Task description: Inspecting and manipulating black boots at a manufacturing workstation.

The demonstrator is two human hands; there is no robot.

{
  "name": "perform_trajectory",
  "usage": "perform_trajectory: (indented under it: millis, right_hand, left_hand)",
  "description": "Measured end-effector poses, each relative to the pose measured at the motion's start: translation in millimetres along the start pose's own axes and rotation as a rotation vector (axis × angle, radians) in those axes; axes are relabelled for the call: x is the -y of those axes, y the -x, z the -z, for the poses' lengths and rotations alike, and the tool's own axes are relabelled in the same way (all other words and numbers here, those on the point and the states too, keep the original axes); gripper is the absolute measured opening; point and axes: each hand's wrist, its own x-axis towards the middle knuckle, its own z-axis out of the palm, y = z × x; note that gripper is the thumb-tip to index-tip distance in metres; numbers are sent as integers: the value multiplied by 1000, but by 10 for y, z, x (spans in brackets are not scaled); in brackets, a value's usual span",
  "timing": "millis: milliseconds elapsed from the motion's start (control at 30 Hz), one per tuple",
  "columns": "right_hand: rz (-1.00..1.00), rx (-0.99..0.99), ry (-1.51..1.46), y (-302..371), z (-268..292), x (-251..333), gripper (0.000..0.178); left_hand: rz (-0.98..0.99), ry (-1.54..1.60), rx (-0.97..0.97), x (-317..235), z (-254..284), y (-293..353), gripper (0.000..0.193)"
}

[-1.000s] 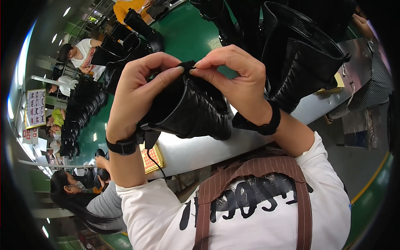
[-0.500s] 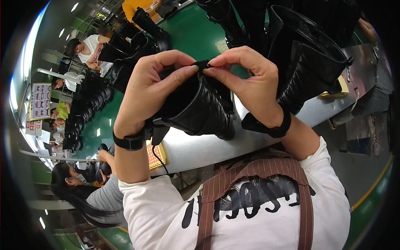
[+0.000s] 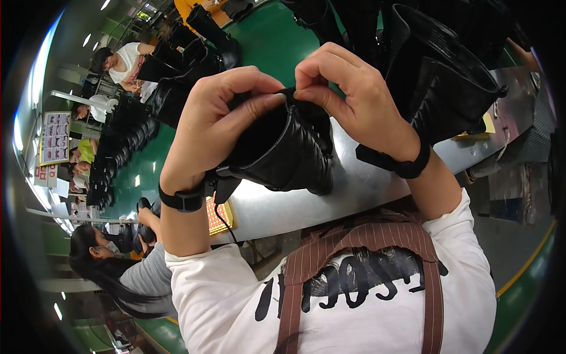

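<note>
A tall black boot with a laced front [image 3: 268,162] stands on the metal table in front of me, its wide shaft opening tilted toward me. My left hand [image 3: 215,124] is closed in a pinch on the far top edge of the shaft, thumb against the bent fingers. Beside it, my right hand [image 3: 356,97] pinches a small black piece at that same edge, its fingers curled. What exactly lies between the fingertips is dark and partly hidden by them. Both wrists wear black bands.
Another tall black boot [image 3: 448,94] stands close to the right. The metal table [image 3: 277,218] holds a yellow sheet stack with red marks [image 3: 218,217] and a black cord. More boots line a green surface [image 3: 262,35]. A masked person [image 3: 127,265] sits at the left.
My right hand has moved up and slightly to the right, its fingers more curled. My left hand stays almost in place at the boot's edge.
</note>
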Motion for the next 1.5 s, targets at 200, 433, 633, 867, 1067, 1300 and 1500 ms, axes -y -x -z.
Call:
perform_trajectory:
  millis: [200, 433, 633, 867, 1067, 1300, 1500]
  right_hand:
    - [20, 68, -4, 86, -10, -3, 17]
    - [-273, -121, -264, 408, -87, -49, 11]
    - [-497, -287, -344, 422, -65, -204, 19]
    - [-507, -227, -59, 449, -110, -166, 29]
    - [-567, -257, -155, 472, -157, -209, 28]
    - [-580, -241, -130, 493, -121, -233, 12]
    - [-520, -224, -123, 524, -153, -273, 9]
  left_hand:
    - [175, 162, -16, 76, -14, 56, 12]
    - [227, 235, -136, 185, 59, -10, 15]
    - [162, 120, -237, 169, 88, 4, 13]
    - [-95, -336, -464, -250, 63, 326, 25]
    - [-10, -549, -243, -409, -218, 635, 45]
    - [-14, -457, -326, -479, -254, 955, 39]
    - [-198, -399, -263, -435, -218, 1228, 36]
